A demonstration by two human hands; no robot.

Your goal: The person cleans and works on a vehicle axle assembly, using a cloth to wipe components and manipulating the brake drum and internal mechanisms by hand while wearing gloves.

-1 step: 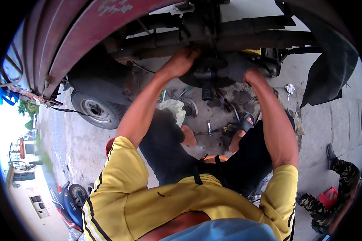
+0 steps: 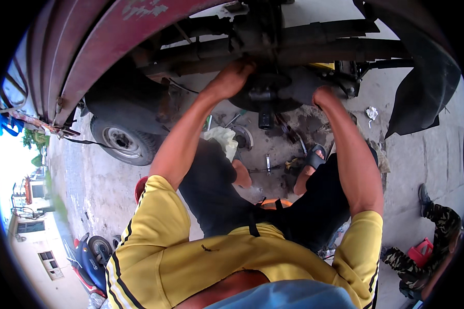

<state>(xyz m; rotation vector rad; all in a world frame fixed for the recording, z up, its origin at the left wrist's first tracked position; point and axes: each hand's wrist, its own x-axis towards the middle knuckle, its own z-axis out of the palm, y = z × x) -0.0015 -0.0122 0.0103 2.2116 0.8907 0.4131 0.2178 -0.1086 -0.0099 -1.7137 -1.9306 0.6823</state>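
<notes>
Changing almost nothing between the earlier picture and this one: still reaching in with both hands beside the maroon vehicle panel and so, as a judgement, keeping the work at one steady spot rather than moving between parts. Bringing the left hand to the upper left edge of a dark round hub disc, but losing its fingertips in the shadowed metal; not showing whether gripping that edge or only resting there. Placing the right hand at the opposite side of the disc, revealing little beyond the wrist and leaving its grip impossible to tell as well. Framing the disc between both hands, just below a long dark steel beam, with a short dark cylinder pointing down from its middle. Leaving a silver wrench untouched on the concrete floor, left of the right sandal, near a pale crumpled cloth and a curved piece resembling a brake shoe
</notes>
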